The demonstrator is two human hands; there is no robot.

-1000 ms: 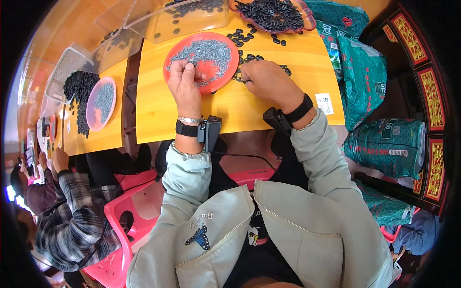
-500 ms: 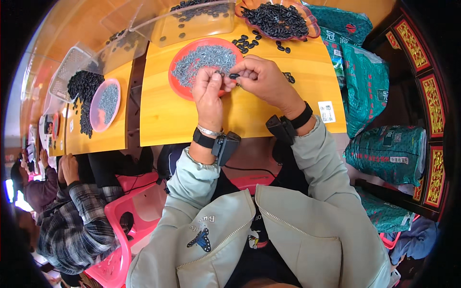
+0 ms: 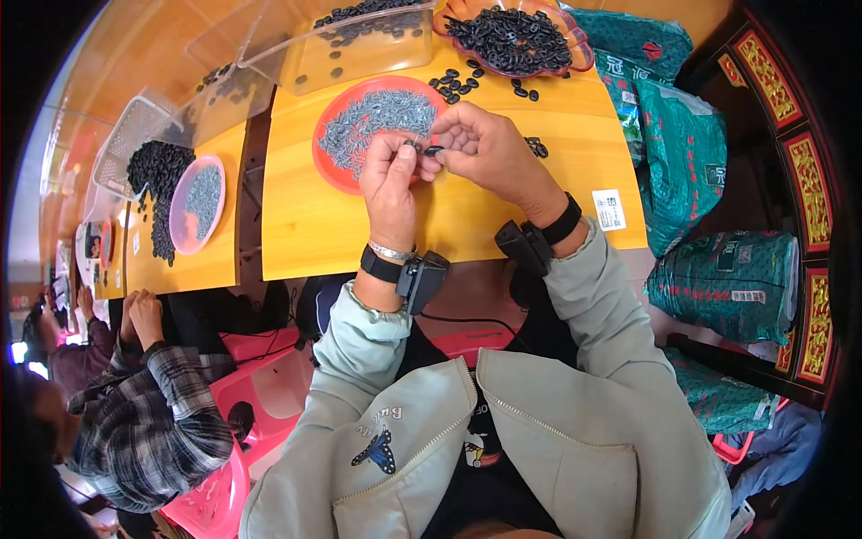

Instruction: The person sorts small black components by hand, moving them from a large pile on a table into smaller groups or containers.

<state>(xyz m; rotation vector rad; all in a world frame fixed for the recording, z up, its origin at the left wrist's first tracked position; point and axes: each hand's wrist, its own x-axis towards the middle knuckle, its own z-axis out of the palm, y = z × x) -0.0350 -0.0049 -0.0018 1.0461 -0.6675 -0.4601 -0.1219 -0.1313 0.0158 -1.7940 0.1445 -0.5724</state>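
Observation:
Above the near rim of a red round plate (image 3: 321, 166), my two hands meet fingertip to fingertip. A small black oval piece (image 3: 433, 151) is pinched between the thumb and fingers of my right hand (image 3: 492, 154). My left hand (image 3: 391, 178) is closed, with a small dark part (image 3: 411, 145) at its thumb tip. The two dark parts are very close together; whether they touch I cannot tell. Many small grey metal pin-like pieces (image 3: 382, 117) fill the plate. Several loose black oval pieces (image 3: 456, 85) lie on the yellow table beyond my right hand.
An orange scalloped bowl (image 3: 588, 58) heaped with black pieces stands at the back. Left of it is a clear plastic bin (image 3: 359, 58). Green sacks (image 3: 682, 171) line the right side. A co-worker in a plaid sleeve (image 3: 184, 382) sits at left, near a pink plate (image 3: 177, 220).
My right hand's black oval piece has tilted slightly and sits a little lower, beside my left fingers. At left, the co-worker's hands have shifted to the right.

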